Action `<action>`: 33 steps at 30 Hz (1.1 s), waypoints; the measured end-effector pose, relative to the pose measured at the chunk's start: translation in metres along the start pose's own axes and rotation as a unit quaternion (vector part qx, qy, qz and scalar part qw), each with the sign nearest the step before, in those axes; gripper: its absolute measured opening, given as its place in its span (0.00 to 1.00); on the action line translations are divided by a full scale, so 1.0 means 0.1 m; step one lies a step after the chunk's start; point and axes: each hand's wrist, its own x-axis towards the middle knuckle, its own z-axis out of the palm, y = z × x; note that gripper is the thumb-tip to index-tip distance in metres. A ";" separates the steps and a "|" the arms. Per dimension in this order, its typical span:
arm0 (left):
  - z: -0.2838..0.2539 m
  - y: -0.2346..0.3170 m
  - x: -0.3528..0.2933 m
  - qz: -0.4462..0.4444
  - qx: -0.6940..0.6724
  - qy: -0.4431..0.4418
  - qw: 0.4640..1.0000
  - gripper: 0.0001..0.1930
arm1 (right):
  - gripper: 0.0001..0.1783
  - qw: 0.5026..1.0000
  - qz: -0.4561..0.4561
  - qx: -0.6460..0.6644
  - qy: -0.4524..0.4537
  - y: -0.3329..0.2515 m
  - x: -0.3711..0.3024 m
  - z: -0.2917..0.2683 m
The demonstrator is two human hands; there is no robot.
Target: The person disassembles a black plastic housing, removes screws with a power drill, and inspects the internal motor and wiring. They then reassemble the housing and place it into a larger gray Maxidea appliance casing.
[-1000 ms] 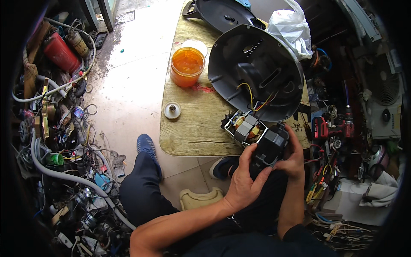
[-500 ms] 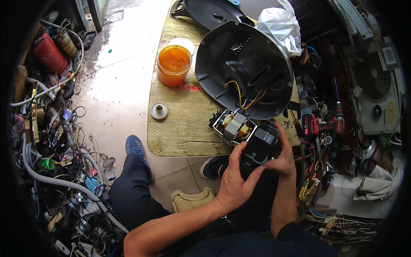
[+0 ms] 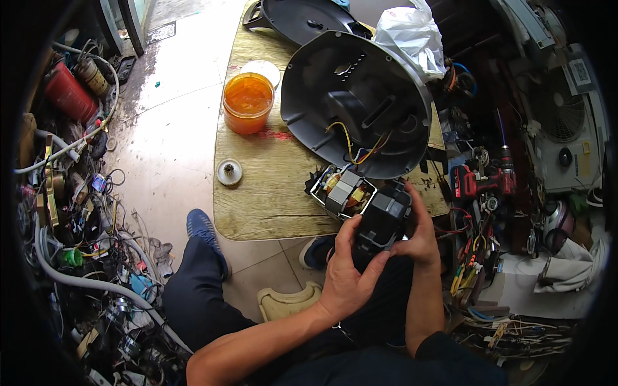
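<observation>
Between my two hands, at the front edge of the wooden table, is a black plastic gear housing (image 3: 385, 215), joined to an electric motor (image 3: 342, 191) with a steel frame and copper windings. My left hand (image 3: 351, 276) grips the near left side of the housing, thumb toward its near end. My right hand (image 3: 420, 231) wraps its right side. Yellow and other coloured wires (image 3: 368, 154) run from the motor into a large black plastic shell (image 3: 357, 96) lying just behind it. A white gear with a small metal pinion (image 3: 229, 172) lies on the table to the left.
A jar of orange grease (image 3: 248, 103) stands by a white lid (image 3: 262, 72) on the table (image 3: 257, 212). Behind are a black cover (image 3: 309, 22) and a white plastic bag (image 3: 412, 42). Red power drills (image 3: 483, 180) and tools lie at right; cluttered parts (image 3: 96, 257) cover the left floor.
The view has shifted slightly, so the tabletop things sit a little further left. Both hands keep the same hold on the housing.
</observation>
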 end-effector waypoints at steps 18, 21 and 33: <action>-0.01 0.10 -0.02 -0.056 -0.040 -0.024 0.997 0.41 | 0.81 0.999 -0.024 0.029 0.011 0.08 -0.06 0.02; -0.01 0.09 -0.01 -0.066 -0.058 -0.029 0.996 0.41 | 0.81 0.999 -0.024 0.027 0.018 0.10 -0.07 0.02; 0.01 0.12 0.00 -0.079 -0.055 -0.049 0.994 0.42 | 0.63 0.993 -0.084 0.047 0.067 0.26 -0.10 -0.14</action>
